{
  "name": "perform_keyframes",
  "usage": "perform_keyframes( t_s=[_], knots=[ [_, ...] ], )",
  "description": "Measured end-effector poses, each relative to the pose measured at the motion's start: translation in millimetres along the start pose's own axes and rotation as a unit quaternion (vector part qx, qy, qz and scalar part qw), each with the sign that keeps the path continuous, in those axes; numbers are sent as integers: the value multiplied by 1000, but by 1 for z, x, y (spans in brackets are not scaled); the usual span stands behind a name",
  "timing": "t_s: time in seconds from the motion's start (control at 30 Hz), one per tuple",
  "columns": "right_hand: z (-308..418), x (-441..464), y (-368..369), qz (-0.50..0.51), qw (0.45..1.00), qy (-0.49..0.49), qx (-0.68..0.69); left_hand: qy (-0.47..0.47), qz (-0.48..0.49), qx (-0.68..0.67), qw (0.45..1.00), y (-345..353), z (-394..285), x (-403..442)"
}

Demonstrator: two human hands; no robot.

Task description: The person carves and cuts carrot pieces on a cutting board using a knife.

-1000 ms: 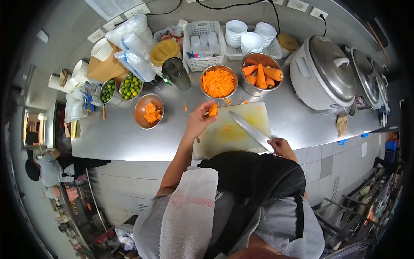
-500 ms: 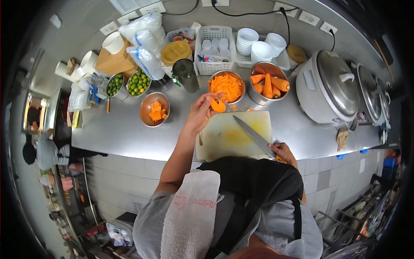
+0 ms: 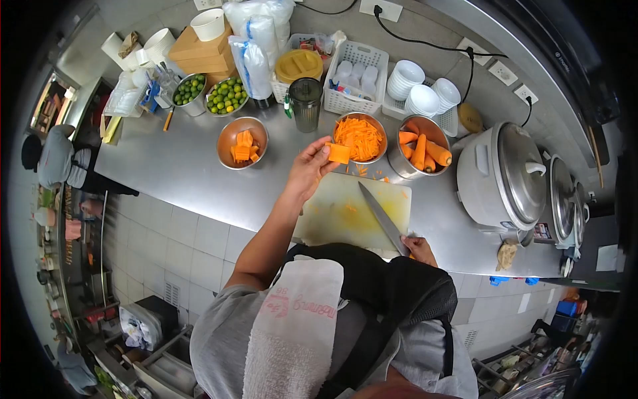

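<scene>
Between the thumb and fingers of my left hand (image 3: 310, 169) is a squarish orange carrot piece (image 3: 339, 153), raised above the far edge of the cutting board (image 3: 322, 211). My right hand (image 3: 420, 250) grips the handle of a large kitchen knife (image 3: 382, 216), its blade slanting across the right part of the stained board. Just beyond the carrot piece stands a bowl of carrot strips (image 3: 359, 137). A metal pot of whole carrots (image 3: 421, 153) is to its right. Off to the left, a steel bowl (image 3: 226, 138) contains several orange chunks (image 3: 244, 147).
Carrot scraps (image 3: 362, 171) lie behind the board. Limes (image 3: 226, 96) fill two containers at the back left. A dark lidded jug (image 3: 306, 106), a white basket (image 3: 355, 80) and stacked white bowls (image 3: 423, 101) line the back. A big rice cooker (image 3: 488, 176) occupies the right side.
My left hand has turned the carrot piece, so a flat square face now shows instead of a curved edge. My head view has rotated and shifted. The knife still rests over the board.
</scene>
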State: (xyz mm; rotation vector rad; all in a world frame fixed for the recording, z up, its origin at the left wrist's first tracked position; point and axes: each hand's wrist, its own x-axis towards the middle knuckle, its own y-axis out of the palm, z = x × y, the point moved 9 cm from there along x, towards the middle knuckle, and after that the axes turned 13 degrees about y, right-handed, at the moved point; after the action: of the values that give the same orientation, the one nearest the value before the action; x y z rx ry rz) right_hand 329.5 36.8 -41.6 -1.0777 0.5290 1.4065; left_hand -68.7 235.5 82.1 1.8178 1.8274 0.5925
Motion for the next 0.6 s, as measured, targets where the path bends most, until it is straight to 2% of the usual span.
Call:
perform_keyframes(
  t_s=[0.1, 0.17, 0.3, 0.37, 0.5, 0.6],
  knots=[
    [4, 2, 0, -9, 1000, -19, -9, 3, 8, -20, 1000, 2, -4, -9],
    [6, 2, 0, -7, 1000, -9, 4, -30, -2, -134, 991, 9, -5, -17],
    [14, -10, -1, -6, 1000, 22, -4, -57, -17, -217, 974, 4, 0, -21],
    [12, -11, 1, 0, 999, 33, 1, -48, 32, -265, 962, 7, 1, -20],
    [3, -1, 1, 5, 1000, 29, 11, -33, 47, -217, 975, 1, 2, -17],
    [6, -2, 2, 20, 999, 32, 13, -80, 9, -246, 966, -4, 3, -19]
  ],
)
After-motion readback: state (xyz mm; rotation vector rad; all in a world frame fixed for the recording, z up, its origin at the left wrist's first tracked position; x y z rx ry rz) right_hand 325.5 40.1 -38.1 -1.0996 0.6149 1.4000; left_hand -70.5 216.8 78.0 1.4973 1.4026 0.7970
